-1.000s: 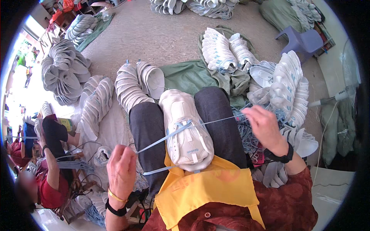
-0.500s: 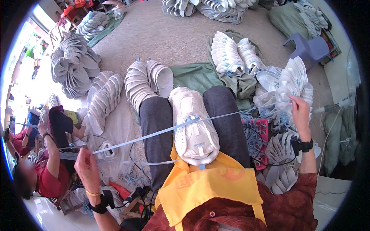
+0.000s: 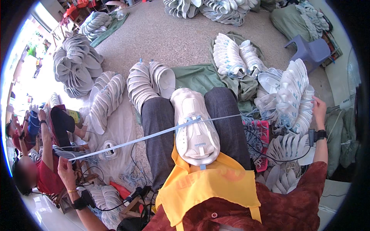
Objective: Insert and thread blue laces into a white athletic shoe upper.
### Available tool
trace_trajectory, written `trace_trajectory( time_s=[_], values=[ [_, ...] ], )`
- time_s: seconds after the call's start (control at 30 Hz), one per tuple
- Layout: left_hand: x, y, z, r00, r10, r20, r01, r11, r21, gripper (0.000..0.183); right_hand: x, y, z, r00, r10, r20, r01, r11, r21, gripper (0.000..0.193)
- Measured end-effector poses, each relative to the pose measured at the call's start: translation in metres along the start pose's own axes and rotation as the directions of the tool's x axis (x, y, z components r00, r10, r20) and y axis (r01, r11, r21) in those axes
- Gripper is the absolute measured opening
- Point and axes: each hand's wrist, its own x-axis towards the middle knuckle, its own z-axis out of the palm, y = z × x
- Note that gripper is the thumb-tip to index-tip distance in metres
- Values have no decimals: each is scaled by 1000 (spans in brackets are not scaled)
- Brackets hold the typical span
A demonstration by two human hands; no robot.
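Observation:
A white shoe upper point(image 3: 197, 143) rests on my lap between my thighs, its heel against my yellow apron point(image 3: 210, 194). From its tongue area a light blue shoelace point(image 3: 144, 136) runs out to both sides, pulled nearly straight. Far out on the left, my left hand point(image 3: 67, 171) pinches one end of the lace between thumb and fingers. My right hand point(image 3: 319, 111) is raised at the right with its fingers closed, beside a stack of white uppers point(image 3: 293, 96). The lace thins out toward that hand, and its end there is hard to see.
A pink basket point(image 3: 263, 144) with blue laces stands by my right thigh. More stacked uppers point(image 3: 139, 82) lie beyond my knees, next to a green cloth point(image 3: 196, 77). A purple stool point(image 3: 308, 50) is at the far right. Two co-workers in red point(image 3: 48, 173) sit at the left.
My hands have spread farther apart, the left outward and slightly down, the right outward. The lace is drawn out longer. A loose lace length near my left thigh has gone from view.

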Motion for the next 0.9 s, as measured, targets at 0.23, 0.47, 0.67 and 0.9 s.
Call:
trace_trajectory(
  time_s=[0.23,0.47,0.67,0.9],
  values=[
    [8,-53,-18,998,42,-56,-47,995,-94,11,28,79,-3,997,73,10,-73,975,208,29],
    [-6,-33,-21,986,-151,-74,144,985,-91,10,55,144,-14,998,60,-12,-58,994,95,27],
    [15,-20,-28,991,-111,-71,109,993,-39,8,32,210,-26,987,114,-115,-103,990,96,30],
    [12,-31,-29,995,-83,-64,91,986,139,8,62,207,-23,991,112,-67,-109,993,46,24]
  ],
)
